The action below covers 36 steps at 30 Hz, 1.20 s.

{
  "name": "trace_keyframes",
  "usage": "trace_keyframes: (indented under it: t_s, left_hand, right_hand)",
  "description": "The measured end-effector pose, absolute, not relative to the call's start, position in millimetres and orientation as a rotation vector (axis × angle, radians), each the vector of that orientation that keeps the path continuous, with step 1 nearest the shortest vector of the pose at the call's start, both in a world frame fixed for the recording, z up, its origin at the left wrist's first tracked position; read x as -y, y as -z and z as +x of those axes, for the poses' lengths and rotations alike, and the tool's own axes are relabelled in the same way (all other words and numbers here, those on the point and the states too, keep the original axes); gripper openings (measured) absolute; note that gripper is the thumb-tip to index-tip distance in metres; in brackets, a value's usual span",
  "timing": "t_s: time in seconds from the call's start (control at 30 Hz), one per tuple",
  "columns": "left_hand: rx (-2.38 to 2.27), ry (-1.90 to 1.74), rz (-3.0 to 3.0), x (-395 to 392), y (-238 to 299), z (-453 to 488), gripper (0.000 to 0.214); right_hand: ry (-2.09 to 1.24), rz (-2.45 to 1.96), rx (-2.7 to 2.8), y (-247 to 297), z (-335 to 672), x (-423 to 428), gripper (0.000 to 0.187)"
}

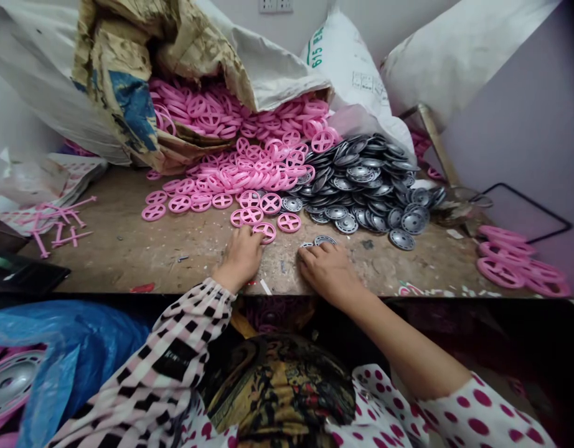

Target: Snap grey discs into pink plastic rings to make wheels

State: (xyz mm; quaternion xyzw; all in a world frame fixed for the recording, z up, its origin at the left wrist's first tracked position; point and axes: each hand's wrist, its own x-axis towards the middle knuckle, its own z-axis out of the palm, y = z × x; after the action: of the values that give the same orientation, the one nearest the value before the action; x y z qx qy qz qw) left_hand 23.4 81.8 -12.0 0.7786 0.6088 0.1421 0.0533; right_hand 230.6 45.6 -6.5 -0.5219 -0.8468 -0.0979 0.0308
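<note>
Fingers point(263, 239) at pink wheel point(265, 231), silver cap point(324, 240), crowding heaps point(362, 180), torn sack point(128, 93)

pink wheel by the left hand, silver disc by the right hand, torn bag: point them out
pink wheel point(264, 231), head view, on its cross spokes
silver disc point(325, 239), head view, on its top face
torn bag point(128, 68), head view, on its brown paper

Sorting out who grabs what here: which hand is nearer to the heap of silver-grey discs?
Right. The right hand lies just in front of the silver-grey disc heap, fingertips on a stray disc. The left hand sits further left, at a pink wheel.
</note>
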Motion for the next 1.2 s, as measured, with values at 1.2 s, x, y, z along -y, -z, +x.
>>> trace_keyframes:
  t_s: [1.2]
  left_hand:
    - [-1.088,-1.138,0.644,5.3,0.5,27.7,0.039]
  right_hand:
    - [-1.235,-1.067,1.491,11.9,166.3,-3.5,0.021]
